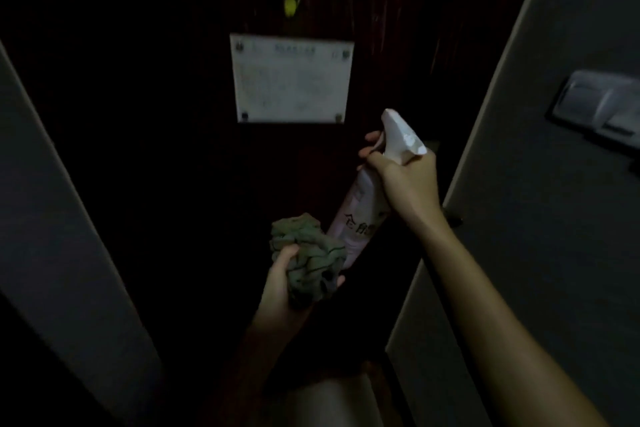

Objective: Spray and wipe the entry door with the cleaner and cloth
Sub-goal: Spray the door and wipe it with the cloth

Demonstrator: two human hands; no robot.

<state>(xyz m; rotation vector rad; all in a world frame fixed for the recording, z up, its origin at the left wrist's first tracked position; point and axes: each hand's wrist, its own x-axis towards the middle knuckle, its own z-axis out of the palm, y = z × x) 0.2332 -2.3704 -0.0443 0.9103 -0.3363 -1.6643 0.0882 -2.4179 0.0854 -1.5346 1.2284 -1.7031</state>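
The dark brown entry door (166, 149) fills the middle of the dim head view. My right hand (405, 180) grips the neck of a pale pink spray bottle (356, 215) with a white trigger head (401, 135); the nozzle points up and left toward the door, with fingers on the trigger. Lower down, my left hand (280, 284) holds a crumpled green cloth (308, 256) just in front of the door, touching the bottle's base.
A white notice plate (292, 78) is fixed to the door at chest height, a small yellow-green spot (291, 3) above it. Grey walls (554, 218) flank the door; a light switch panel (599, 104) sits on the right wall.
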